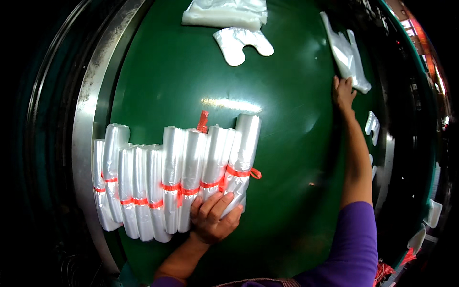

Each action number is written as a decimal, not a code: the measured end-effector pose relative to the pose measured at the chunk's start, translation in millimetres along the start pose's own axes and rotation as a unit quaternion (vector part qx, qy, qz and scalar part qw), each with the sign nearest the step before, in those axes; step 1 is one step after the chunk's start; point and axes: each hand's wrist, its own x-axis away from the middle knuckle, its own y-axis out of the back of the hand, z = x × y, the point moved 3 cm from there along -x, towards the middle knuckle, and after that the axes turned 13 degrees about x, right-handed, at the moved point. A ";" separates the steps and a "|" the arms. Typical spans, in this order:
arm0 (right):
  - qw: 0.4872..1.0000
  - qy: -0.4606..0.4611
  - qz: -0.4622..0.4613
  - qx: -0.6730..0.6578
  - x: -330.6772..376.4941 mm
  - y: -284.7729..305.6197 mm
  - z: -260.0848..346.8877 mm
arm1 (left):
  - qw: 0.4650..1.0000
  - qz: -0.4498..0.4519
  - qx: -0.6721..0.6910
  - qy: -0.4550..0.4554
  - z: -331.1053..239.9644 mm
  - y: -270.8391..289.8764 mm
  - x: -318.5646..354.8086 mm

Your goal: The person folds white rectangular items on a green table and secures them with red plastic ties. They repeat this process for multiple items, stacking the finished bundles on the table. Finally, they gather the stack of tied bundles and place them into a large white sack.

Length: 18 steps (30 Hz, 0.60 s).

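Note:
A row of rolled clear plastic bags point(193, 153), each tied round with a red tie, lies side by side at the left. At its right end is a thicker tied roll point(246, 141), with a loop in its tie. My left hand point(215, 217) is closed round the lower end of this roll, fingers curled against it and its neighbour. At the far right, my outstretched right hand point(344, 93) has its fingers closed on the near edge of a flat stack of plastic bags point(346, 52) with two long handle strips. Its fingertips are partly hidden by the plastic.
The green work surface point(282, 158) has a metal rim point(88, 105) at the left. At the far side lie another plastic bag stack point(224, 13) and a U-shaped plastic cut-out point(236, 45). A smaller cut-out point(372, 128) lies by the right edge. Red ties point(382, 272) hang at lower right.

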 end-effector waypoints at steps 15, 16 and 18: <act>0.993 0.085 -0.060 -0.058 263.0 68.0 -7.8 | 0.999 -0.033 0.020 -0.009 -9.5 11.4 -1.6; 0.992 0.087 -0.060 -0.061 260.7 70.3 -7.8 | 0.999 -0.035 0.021 -0.008 -10.2 11.8 -3.8; 0.991 0.093 -0.062 -0.067 258.2 75.8 -7.4 | 0.999 -0.040 0.021 -0.010 -11.9 13.6 -2.5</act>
